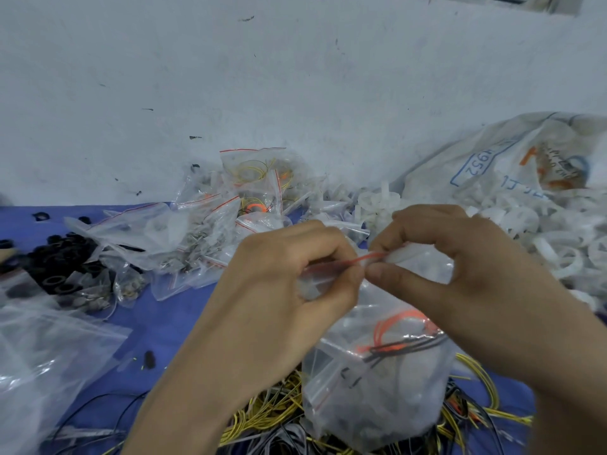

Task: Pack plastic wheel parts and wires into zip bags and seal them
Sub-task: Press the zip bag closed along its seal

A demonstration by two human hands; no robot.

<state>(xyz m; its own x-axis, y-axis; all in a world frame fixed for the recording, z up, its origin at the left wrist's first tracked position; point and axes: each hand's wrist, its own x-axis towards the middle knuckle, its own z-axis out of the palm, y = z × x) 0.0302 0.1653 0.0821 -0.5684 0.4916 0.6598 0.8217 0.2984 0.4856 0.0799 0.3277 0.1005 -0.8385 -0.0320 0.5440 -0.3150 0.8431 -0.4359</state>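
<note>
Blue cloth (157, 323) covers the table and shows bare only in a patch between the left hand (279, 284) and the loose empty bags (42, 356) at the left edge. A white wall (295, 93) closes the far side.

One zip bag (377, 372) hangs upright at centre, its base among yellow wires (269, 412) at the near edge. Both hands pinch its red zip strip (358, 260). The left thumb and curled fingers hold the left part, and the right hand (460, 280) holds the right part, thumb tips almost meeting. Inside lie orange and black wires (394, 336) and pale parts, too blurred to count.

One big sack (512, 165) fills the right side, printed with "4952" in a blue box; its other lettering is unreadable. White wheel parts (558, 251) spill from it, too many to count. A heap of filled bags (253, 178) leans on the wall, and black rings (59, 261) are piled at the left.
</note>
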